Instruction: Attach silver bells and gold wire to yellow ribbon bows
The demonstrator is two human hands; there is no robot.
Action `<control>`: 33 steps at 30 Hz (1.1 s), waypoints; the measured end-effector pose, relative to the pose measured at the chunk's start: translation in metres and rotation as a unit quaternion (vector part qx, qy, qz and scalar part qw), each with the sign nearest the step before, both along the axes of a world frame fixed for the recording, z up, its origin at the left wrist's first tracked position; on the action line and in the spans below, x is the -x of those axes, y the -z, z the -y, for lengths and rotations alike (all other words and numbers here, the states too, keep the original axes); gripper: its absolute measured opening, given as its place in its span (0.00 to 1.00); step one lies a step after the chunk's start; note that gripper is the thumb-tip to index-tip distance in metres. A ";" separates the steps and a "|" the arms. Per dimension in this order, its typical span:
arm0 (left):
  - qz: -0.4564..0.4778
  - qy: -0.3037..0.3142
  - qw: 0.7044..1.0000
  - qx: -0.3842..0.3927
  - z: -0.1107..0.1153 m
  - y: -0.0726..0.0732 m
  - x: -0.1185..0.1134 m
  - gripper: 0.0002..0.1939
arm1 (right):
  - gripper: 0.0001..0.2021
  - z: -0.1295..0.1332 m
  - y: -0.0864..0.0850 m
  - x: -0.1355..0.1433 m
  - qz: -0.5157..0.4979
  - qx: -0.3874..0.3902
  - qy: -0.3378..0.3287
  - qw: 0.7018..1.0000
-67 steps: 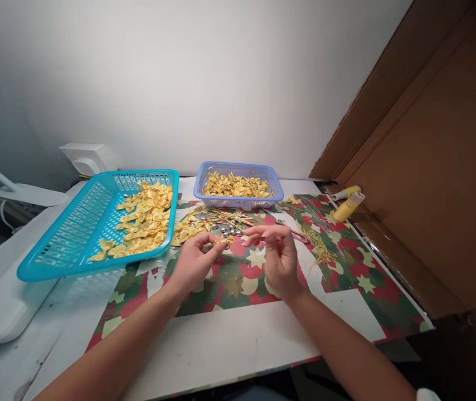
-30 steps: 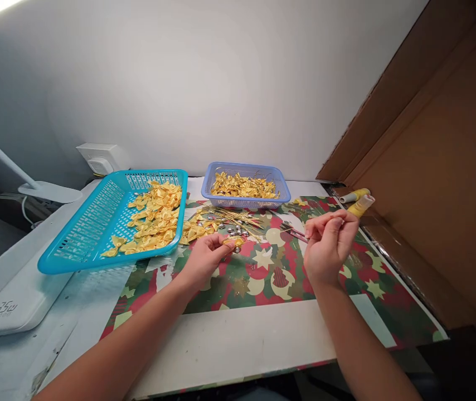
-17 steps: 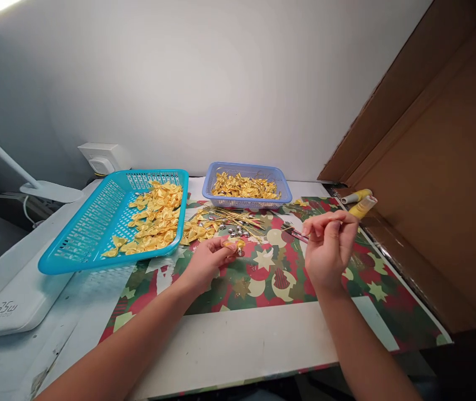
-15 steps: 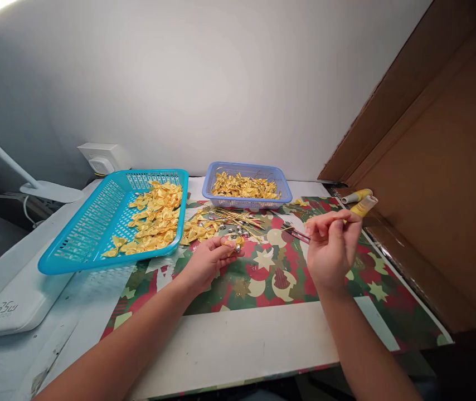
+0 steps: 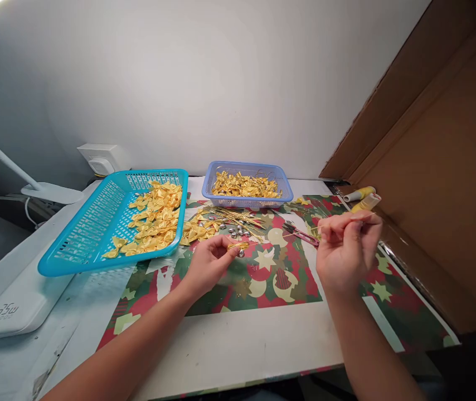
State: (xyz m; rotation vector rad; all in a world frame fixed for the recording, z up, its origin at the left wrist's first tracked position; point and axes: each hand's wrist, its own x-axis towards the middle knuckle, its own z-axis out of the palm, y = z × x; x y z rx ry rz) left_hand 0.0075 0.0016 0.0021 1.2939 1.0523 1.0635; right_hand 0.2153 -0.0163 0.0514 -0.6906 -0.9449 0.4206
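Observation:
My left hand (image 5: 210, 263) pinches a yellow satin bow (image 5: 238, 245) between thumb and fingers, and a small silver bell (image 5: 241, 253) hangs just under it. My right hand (image 5: 349, 248) is closed in a pinch, raised over the right side of the mat. A thin gold cord (image 5: 288, 234) runs taut from the bow toward its fingers. Beside that hand lie pinkish snips (image 5: 305, 236) with a dark tip. Loose silver bells (image 5: 240, 231), gold cords (image 5: 238, 216) and yellow bows (image 5: 196, 229) lie just beyond my left hand.
A turquoise basket (image 5: 74, 225) of yellow bows stands at left, and a lilac basket (image 5: 248, 201) of bows with gold cords at the back. Yellow-wound tubes (image 5: 359, 194) lie by the cardboard (image 5: 430, 211) at right. A white power bank (image 5: 12, 312) and lamp (image 5: 52, 192) are far left.
My right hand has moved to the right, and the gold cord now shows stretched between the hands. The bow in my left hand has turned and the fingers have closed tighter around it.

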 end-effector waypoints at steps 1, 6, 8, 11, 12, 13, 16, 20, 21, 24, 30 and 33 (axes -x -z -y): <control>-0.003 -0.010 1.000 -0.002 0.000 0.000 0.000 0.17 | 0.05 0.002 -0.002 0.001 -0.001 -0.004 -0.006 1.000; 0.084 -0.019 0.989 0.117 -0.002 -0.002 0.000 0.17 | 0.04 0.003 0.000 0.003 0.000 0.021 -0.111 0.994; 0.149 0.006 0.975 0.164 -0.003 -0.003 0.001 0.17 | 0.03 0.002 0.007 0.006 0.007 0.068 -0.159 0.985; 0.185 0.050 0.968 0.165 0.000 -0.005 0.002 0.15 | 0.06 0.001 0.020 0.015 0.088 0.177 -0.226 0.954; 0.176 0.064 0.972 0.144 0.001 -0.005 0.003 0.14 | 0.07 0.002 0.023 0.019 0.129 0.214 -0.249 0.936; 0.160 0.075 0.978 0.109 0.002 -0.006 0.004 0.13 | 0.07 0.003 0.026 0.023 0.166 0.243 -0.269 0.917; 0.082 0.083 0.992 -0.045 0.004 -0.009 0.008 0.10 | 0.09 0.005 0.030 0.031 0.220 0.275 -0.296 0.888; -0.061 0.064 0.957 -0.278 0.004 -0.015 0.014 0.04 | 0.06 0.006 0.032 0.032 0.254 0.253 -0.285 0.889; -0.090 0.055 0.939 -0.328 0.004 -0.016 0.015 0.03 | 0.05 0.006 0.032 0.031 0.263 0.240 -0.277 0.892; -0.156 0.027 0.881 -0.446 0.006 -0.018 0.019 0.04 | 0.04 0.005 0.034 0.027 0.289 0.188 -0.252 0.904; -0.225 -0.011 0.750 -0.621 0.015 -0.026 0.022 0.09 | 0.07 0.005 0.033 0.024 0.316 0.070 -0.238 0.916; -0.252 -0.037 0.711 -0.656 0.019 -0.032 0.022 0.12 | 0.08 0.005 0.032 0.024 0.313 0.035 -0.246 0.917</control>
